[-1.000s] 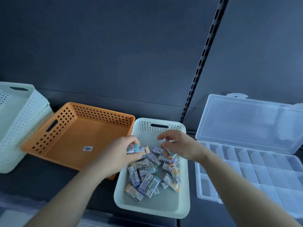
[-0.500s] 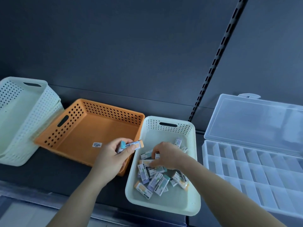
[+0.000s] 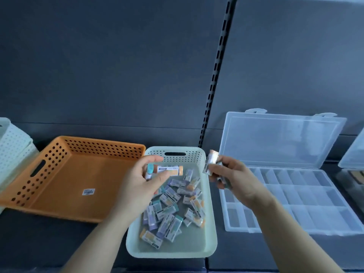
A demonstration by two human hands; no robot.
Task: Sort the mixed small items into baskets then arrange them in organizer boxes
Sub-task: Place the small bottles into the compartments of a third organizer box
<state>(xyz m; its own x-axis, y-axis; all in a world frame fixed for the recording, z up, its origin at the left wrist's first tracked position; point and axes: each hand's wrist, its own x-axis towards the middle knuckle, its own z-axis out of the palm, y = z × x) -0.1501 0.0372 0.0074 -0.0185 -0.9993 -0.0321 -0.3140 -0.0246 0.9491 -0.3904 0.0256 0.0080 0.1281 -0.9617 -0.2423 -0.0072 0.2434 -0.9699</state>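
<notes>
Head view: the left hand (image 3: 141,182) pinches two small tubes (image 3: 169,170) above the pale basket (image 3: 211,229), which holds the mixed items (image 3: 171,209). The right hand (image 3: 238,182) grips more, blurred and partly hidden, beside the organizer box (image 3: 295,196). The white basket (image 3: 13,146) is cut off. The labels and the orange basket's (image 3: 49,154) sticker (image 3: 88,191) are unreadable.

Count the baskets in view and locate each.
3: an orange basket left of centre, a pale basket holding the small items in the middle, a white basket at the far left, possibly a stack.
</notes>
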